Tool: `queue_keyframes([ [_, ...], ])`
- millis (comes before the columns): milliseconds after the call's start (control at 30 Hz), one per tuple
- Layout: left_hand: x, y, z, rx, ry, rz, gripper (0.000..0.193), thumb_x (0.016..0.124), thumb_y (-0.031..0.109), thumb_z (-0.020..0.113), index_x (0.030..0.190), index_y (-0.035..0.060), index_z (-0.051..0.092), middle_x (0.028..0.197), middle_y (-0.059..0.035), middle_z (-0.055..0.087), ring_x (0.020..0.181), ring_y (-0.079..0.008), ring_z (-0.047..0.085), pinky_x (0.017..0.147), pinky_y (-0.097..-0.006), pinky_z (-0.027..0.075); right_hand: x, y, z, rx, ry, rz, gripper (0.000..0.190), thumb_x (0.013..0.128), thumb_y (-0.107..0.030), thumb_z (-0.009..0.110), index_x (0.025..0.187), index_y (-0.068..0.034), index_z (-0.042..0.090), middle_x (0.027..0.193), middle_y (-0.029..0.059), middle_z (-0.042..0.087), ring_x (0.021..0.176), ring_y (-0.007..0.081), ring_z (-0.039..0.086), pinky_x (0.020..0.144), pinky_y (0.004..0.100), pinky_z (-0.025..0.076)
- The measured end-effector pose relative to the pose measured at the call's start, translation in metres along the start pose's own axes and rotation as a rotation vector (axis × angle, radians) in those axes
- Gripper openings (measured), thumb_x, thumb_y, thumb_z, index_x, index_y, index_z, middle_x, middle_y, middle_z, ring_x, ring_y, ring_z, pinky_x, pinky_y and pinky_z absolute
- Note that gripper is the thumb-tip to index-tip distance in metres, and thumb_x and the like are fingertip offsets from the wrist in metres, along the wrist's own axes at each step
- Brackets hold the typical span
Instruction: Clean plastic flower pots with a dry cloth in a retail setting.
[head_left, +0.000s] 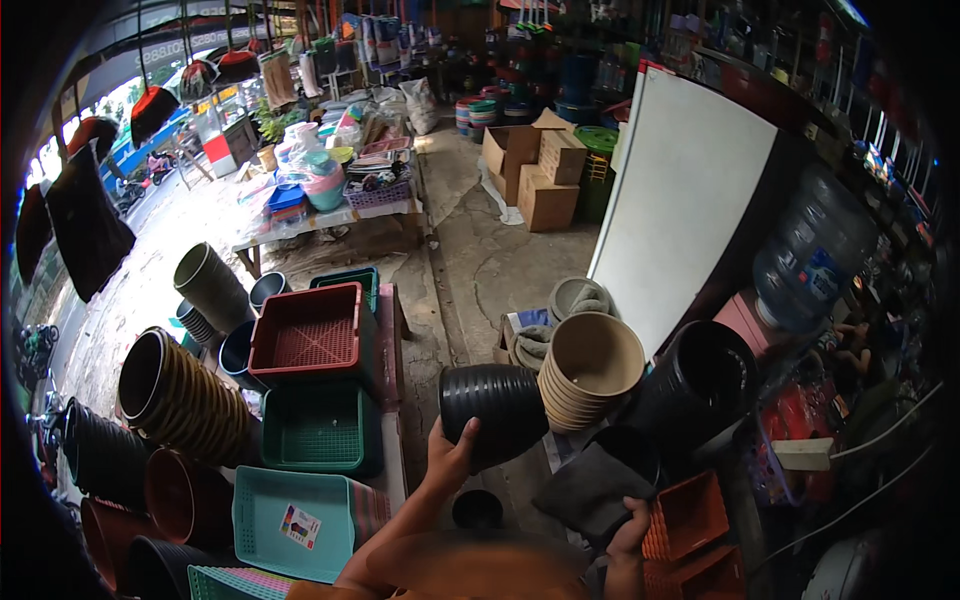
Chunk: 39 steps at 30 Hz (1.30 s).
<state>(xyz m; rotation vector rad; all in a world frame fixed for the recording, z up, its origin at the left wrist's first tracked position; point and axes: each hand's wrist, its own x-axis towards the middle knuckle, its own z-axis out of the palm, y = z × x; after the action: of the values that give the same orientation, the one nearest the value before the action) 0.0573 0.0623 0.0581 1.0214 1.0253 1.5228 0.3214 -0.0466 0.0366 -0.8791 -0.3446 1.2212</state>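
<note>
My left hand (452, 454) grips a ribbed black plastic pot (493, 412), tipped on its side over the floor. In my right hand (630, 527), a dark grey cloth (583, 487) hangs bunched, apart from the pot. Beyond the cloth stands a stack of cream pots (592, 356), with a stack of large black pots (697, 379) to its right. Orange-brown rectangular planters (686, 517) are nested close beside my right hand. Between my forearms a small black pot (478, 510) shows below. Folded grey cloths (590, 298) lie on a round pot behind the cream stack.
On the left, a low table (390, 360) bears a red basket (307, 330), a green basket (321, 427) and a turquoise basket (292, 517). Brown pots (184, 397) stack beyond them. A white panel (682, 180) and a water bottle (810, 255) stand right; cardboard boxes (550, 196) sit ahead.
</note>
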Motion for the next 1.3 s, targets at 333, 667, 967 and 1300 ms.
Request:
queue_keyframes([
  [333, -0.013, -0.011, 0.111, 0.493, -0.844, 0.168, 0.028, 0.087, 0.01, 0.068, 0.113, 0.0047, 0.06, 0.095, -0.0113, 0.069, 0.087, -0.0278, 0.067, 0.079, -0.0352, 0.052, -0.032, -0.072, -0.059, 0.142, 0.356, -0.349, 0.048, 0.077, -0.019, 0.053, 0.12, 0.002, 0.055, 0.118, 0.0125, 0.06, 0.111, 0.0275, 0.057, 0.098, 0.038, 0.042],
  [667, -0.058, -0.082, 0.167, 1.097, -1.382, 0.877, 0.036, 0.081, 0.015, 0.057, 0.116, 0.0192, 0.063, 0.094, -0.0022, 0.065, 0.089, -0.0219, 0.063, 0.08, -0.037, 0.048, -0.08, -0.091, -0.11, 0.18, 0.598, -0.52, 0.048, 0.078, -0.022, 0.051, 0.12, 0.0, 0.056, 0.118, 0.0135, 0.059, 0.111, 0.0281, 0.057, 0.099, 0.0387, 0.042],
  [967, -0.054, -0.129, 0.15, 1.374, -1.443, 0.663, 0.034, 0.089, 0.042, 0.058, 0.11, 0.0166, 0.064, 0.103, -0.0051, 0.066, 0.096, -0.0243, 0.063, 0.084, -0.0394, 0.046, -0.078, -0.087, -0.109, 0.145, 0.572, -0.465, 0.048, 0.08, -0.023, 0.052, 0.122, -0.001, 0.055, 0.121, 0.0125, 0.057, 0.112, 0.0284, 0.056, 0.098, 0.038, 0.041],
  [1300, -0.044, -0.163, 0.154, 1.382, -1.441, 0.579, 0.04, 0.084, 0.05, 0.062, 0.098, 0.0129, 0.067, 0.096, -0.006, 0.067, 0.094, -0.0253, 0.064, 0.081, -0.0402, 0.048, -0.051, -0.07, -0.115, 0.052, 0.557, -0.345, 0.044, 0.079, -0.022, 0.052, 0.116, 0.0, 0.058, 0.116, 0.0119, 0.061, 0.107, 0.0269, 0.058, 0.097, 0.0363, 0.042],
])
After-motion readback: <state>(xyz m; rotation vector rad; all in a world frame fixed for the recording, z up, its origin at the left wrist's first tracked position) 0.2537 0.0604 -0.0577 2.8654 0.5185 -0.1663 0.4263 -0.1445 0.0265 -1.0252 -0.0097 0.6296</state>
